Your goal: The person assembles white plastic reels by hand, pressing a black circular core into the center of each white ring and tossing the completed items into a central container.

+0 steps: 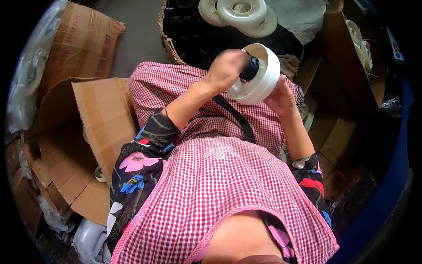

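My left hand (226, 69) is closed round a short black ribbed plastic cylinder (251, 67). That cylinder sits against the hollow middle of a white round plastic piece (269, 75), tilted above my lap. Whether the cylinder is seated inside it or only touches it, I cannot tell. Against the outer wall of the white piece, at its lower right, my right hand (281, 97) grips it, with the thumb up along the side and the other fingers mostly hidden behind.
Beyond my knees stands a large container (171, 49) full of black parts, with several white spoked discs (241, 11) on top. An open cardboard box (103, 110) is at my left. Another box (347, 57) at the right holds white pieces. Clear plastic wrap (30, 70) hangs far left.
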Tool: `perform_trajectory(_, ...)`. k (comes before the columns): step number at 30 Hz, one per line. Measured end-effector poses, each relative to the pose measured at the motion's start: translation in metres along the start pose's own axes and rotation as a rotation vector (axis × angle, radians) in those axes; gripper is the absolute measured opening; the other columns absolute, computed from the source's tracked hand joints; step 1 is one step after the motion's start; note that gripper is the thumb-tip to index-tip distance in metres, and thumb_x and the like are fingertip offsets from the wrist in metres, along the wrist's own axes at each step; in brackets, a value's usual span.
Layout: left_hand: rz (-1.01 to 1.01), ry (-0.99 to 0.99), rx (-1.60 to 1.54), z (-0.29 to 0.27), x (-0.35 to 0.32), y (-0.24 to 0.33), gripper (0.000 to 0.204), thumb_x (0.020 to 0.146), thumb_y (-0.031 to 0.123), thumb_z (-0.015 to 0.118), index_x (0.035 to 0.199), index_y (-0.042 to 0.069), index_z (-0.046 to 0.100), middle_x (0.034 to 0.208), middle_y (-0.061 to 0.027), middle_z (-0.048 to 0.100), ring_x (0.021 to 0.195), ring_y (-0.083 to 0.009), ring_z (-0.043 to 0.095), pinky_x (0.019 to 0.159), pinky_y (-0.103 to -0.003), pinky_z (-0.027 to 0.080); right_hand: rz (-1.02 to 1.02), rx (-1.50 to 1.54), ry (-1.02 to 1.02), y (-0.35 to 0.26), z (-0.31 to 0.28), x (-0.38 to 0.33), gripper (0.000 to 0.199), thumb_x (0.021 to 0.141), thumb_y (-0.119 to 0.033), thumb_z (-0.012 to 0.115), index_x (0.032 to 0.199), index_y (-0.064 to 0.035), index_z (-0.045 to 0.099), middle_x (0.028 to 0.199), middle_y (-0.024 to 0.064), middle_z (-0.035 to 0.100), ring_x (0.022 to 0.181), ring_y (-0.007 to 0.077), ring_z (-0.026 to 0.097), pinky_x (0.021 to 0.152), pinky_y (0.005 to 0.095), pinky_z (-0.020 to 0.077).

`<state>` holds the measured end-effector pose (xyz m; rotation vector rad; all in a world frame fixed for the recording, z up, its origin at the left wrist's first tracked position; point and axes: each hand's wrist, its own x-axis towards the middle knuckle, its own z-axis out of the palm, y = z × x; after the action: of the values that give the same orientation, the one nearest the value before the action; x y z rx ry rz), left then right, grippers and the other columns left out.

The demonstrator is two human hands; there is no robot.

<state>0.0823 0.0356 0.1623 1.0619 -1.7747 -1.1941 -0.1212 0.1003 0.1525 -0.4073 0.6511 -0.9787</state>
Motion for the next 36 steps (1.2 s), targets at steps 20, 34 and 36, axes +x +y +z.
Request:
perform_trajectory(20, -0.351, -0.141, -0.45, 0.003, -0.01, 0.023, 0.065, 0.075, 0.028, 0.075, 0.123, -0.001, 0.041, 0.101, -0.0155, 0.058, 0.088, -0.0205, 0.061, 0.068, -0.028, 0.055, -0.289, -0.539, 0.086, -0.015, 0.032, -0.01, 0.089, 0.07, -0.04, 0.077, 0.137, -0.0037, 0.032, 0.131, 0.016, 0.044, 0.12, 0.0281, 0.046, 0.1, 0.0427, 0.0409)
perform_trajectory(34, -0.223, -0.206, -0.307, -0.01, -0.012, 0.014, 0.073, 0.08, 0.045, 0.068, 0.131, 0.004, 0.036, 0.111, -0.0183, 0.057, 0.102, -0.0247, 0.059, 0.08, -0.034, 0.053, -0.22, -1.01, 0.261, -0.006, 0.043, 0.014, 0.048, 0.093, -0.037, 0.044, 0.121, 0.0011, 0.05, 0.1, 0.0112, 0.06, 0.08, 0.0164, 0.061, 0.059, 0.0268, 0.0511)
perform_trajectory(36, -0.237, -0.246, -0.303, -0.014, -0.012, 0.012, 0.082, 0.074, 0.052, 0.071, 0.13, 0.003, 0.037, 0.114, -0.0177, 0.055, 0.108, -0.025, 0.056, 0.09, -0.036, 0.047, -0.065, -0.8, 0.333, -0.012, 0.055, 0.015, 0.043, 0.092, -0.035, 0.048, 0.115, 0.0006, 0.055, 0.096, 0.0111, 0.061, 0.082, 0.0175, 0.061, 0.066, 0.0286, 0.051)
